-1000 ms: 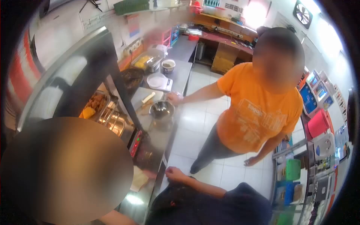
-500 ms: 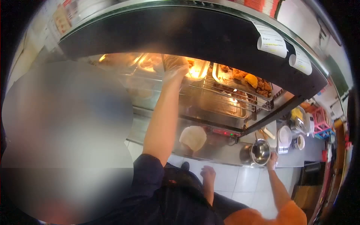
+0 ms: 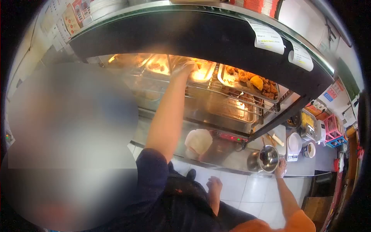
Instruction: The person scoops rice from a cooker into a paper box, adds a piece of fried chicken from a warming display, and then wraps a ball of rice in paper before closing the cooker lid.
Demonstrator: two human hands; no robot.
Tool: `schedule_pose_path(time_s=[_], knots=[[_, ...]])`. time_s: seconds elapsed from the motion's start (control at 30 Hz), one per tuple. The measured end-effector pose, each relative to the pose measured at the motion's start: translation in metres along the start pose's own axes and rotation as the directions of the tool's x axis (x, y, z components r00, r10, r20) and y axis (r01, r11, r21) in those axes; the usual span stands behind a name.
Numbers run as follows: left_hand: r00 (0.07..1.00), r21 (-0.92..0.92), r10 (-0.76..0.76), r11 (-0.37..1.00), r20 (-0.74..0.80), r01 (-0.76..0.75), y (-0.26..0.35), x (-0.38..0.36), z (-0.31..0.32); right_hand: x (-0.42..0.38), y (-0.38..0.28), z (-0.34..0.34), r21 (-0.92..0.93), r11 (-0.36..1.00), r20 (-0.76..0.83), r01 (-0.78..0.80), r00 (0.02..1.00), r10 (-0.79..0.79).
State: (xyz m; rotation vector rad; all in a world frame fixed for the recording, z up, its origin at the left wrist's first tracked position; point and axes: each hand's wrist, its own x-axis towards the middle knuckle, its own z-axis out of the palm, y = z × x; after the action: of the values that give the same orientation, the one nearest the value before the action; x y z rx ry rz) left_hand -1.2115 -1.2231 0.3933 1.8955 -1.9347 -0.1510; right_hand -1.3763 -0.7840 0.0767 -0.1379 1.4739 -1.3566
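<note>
My left hand (image 3: 184, 67), in a clear plastic glove, reaches under the black hood of a lit food warmer. It is over a metal tray (image 3: 208, 74) of food; glare and blur hide its fingers and anything in them. To its left is another tray of food (image 3: 156, 64). A tray to the right (image 3: 223, 79) holds brown fried pieces and a yellow-orange piece (image 3: 256, 82). My right hand (image 3: 214, 185) hangs bare beside my dark apron, its fingers loosely bent and apart, with nothing in it.
At right, a co-worker in an orange sleeve (image 3: 299, 220) has a gloved hand (image 3: 281, 168) beside a steel bowl (image 3: 275, 164). A scale (image 3: 293, 157) and containers stand beyond. Paper slips (image 3: 268, 36) hang on the hood. A pale round thing (image 3: 198, 142) lies below the warmer.
The view has shifted slightly. My left hand stays at the tray and has moved only a little. My right hand and the co-worker's hand by the bowl hardly move.
</note>
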Motion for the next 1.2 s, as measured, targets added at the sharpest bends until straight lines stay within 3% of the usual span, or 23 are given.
schedule_pose_path(time_s=[0.1,0.17,0.23,0.37,0.47,0.53,0.57,0.6,0.63,0.67,0.73,0.77,0.87,0.9,0.97,1.07,1.2], knots=[[0.995,0.089,0.053,0.995,-0.085,-0.045,-0.001,-0.002,0.008,0.003,-0.003,-0.003,-0.097,0.995,0.004,-0.039,0.999,0.04],[0.983,0.431,0.171,0.894,-0.069,-0.125,0.008,-0.012,-0.015,0.004,-0.006,-0.004,-0.096,0.995,0.005,-0.008,1.0,0.008],[0.925,0.151,0.195,0.977,-0.326,-0.153,0.01,-0.017,-0.019,0.006,-0.009,-0.007,-0.109,0.994,0.012,0.022,1.0,-0.021],[0.928,0.076,0.183,0.983,-0.325,-0.168,0.013,-0.023,-0.025,0.003,0.001,-0.006,-0.096,0.993,0.025,0.072,0.997,-0.07],[0.876,-0.014,0.144,0.985,-0.461,-0.169,0.021,-0.044,-0.035,-0.014,-0.008,0.01,0.008,0.996,-0.001,0.093,0.996,-0.093],[0.982,-0.437,0.091,0.886,-0.165,-0.155,0.027,-0.073,-0.053,-0.024,-0.012,0.021,0.004,0.994,-0.04,0.107,0.993,-0.107],[0.981,-0.445,0.102,0.88,-0.163,-0.165,0.033,-0.089,-0.058,-0.023,-0.005,0.02,0.022,0.997,-0.063,0.079,0.995,-0.078],[0.993,-0.772,0.039,0.626,-0.109,-0.11,0.041,-0.105,-0.06,-0.022,-0.002,0.021,0.039,0.998,-0.081,0.054,0.995,-0.051],[1.0,-0.964,0.003,0.266,-0.027,-0.027,0.044,-0.117,-0.06,-0.023,-0.002,0.024,0.042,0.997,-0.09,0.061,0.994,-0.057],[1.0,-0.965,0.01,0.261,-0.023,-0.025,0.042,-0.125,-0.055,-0.026,0.0,0.028,0.043,0.998,-0.082,0.037,0.996,-0.033],[0.993,-0.993,-0.028,0.011,0.114,0.114,0.038,-0.135,-0.045,-0.031,0.0,0.034,-0.014,0.999,-0.037,0.032,0.999,-0.033],[0.993,-0.993,-0.023,0.007,0.115,0.116,0.037,-0.142,-0.047,-0.031,0.002,0.035,-0.013,0.999,-0.042,0.035,0.998,-0.036],[0.953,-0.926,0.153,-0.239,0.261,0.292,0.03,-0.157,-0.062,-0.028,0.002,0.044,0.002,0.999,-0.035,0.046,0.998,-0.046],[0.953,-0.927,0.16,-0.238,0.257,0.29,0.029,-0.158,-0.061,-0.029,-0.003,0.046,-0.01,0.999,-0.047,0.04,0.998,-0.041],[0.925,-0.799,0.243,-0.469,0.292,0.376,0.025,-0.163,-0.059,-0.028,-0.003,0.048,-0.022,0.999,-0.057,0.032,0.998,-0.033],[0.908,-0.777,0.334,-0.489,0.253,0.396,0.023,-0.169,-0.067,-0.019,0.003,0.039,-0.051,0.996,-0.029,0.068,0.997,-0.07],[0.917,-0.75,0.3,-0.534,0.263,0.39,0.023,-0.169,-0.063,-0.014,0.001,0.037,-0.05,0.997,-0.027,0.06,0.998,-0.061]])
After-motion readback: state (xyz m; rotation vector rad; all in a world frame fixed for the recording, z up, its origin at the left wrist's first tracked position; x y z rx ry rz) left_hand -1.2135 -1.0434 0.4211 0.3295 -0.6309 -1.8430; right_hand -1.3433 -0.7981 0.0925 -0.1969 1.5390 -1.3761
